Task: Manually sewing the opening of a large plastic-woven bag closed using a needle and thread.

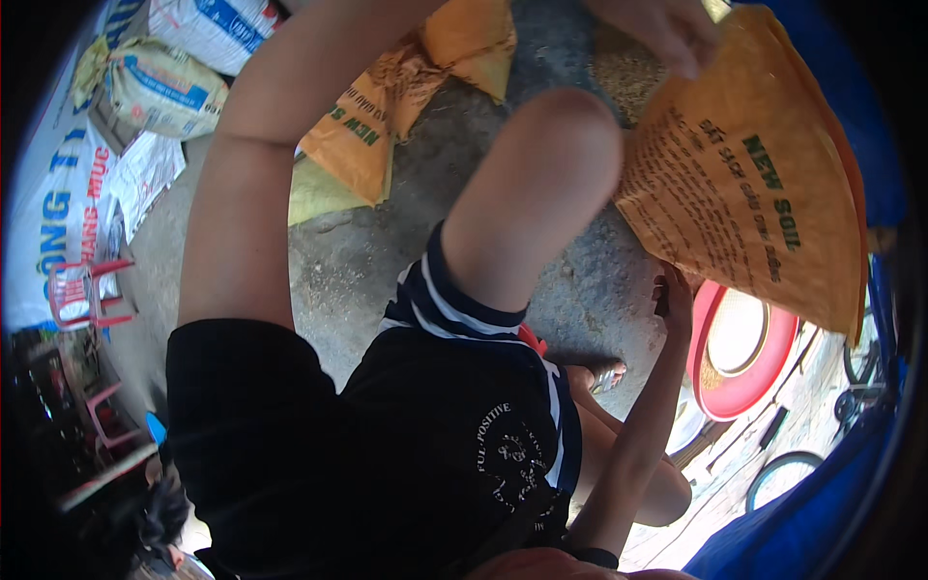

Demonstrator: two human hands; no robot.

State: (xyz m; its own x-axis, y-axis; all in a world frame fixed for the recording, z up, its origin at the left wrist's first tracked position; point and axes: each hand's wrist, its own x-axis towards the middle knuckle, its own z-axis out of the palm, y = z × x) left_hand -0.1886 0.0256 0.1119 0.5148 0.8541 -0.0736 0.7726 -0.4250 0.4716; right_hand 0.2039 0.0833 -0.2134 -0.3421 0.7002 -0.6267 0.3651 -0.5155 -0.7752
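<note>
A large orange woven sack (764,164) with green and dark printing is spread out at the upper right. My left arm reaches over the top of the view. My left hand (672,39), slightly blurred, has bent fingers at the sack's upper edge. Low on the sack, my right hand (674,295) has its fingers curled in at the corner. Part of both grips is hidden. Brown grain (626,72) lies on the floor behind the sack, below my left hand. My bare knee (570,135) rises between my arms.
More orange sacks (362,135) lie on the concrete floor, with white-and-blue sacks (164,87) farther left. Close to my right hand stands a red basin (706,367) with a round tray and grain. Red plastic chairs (92,295), another person's head (159,512) and a bicycle wheel (783,480) show around the edges.
</note>
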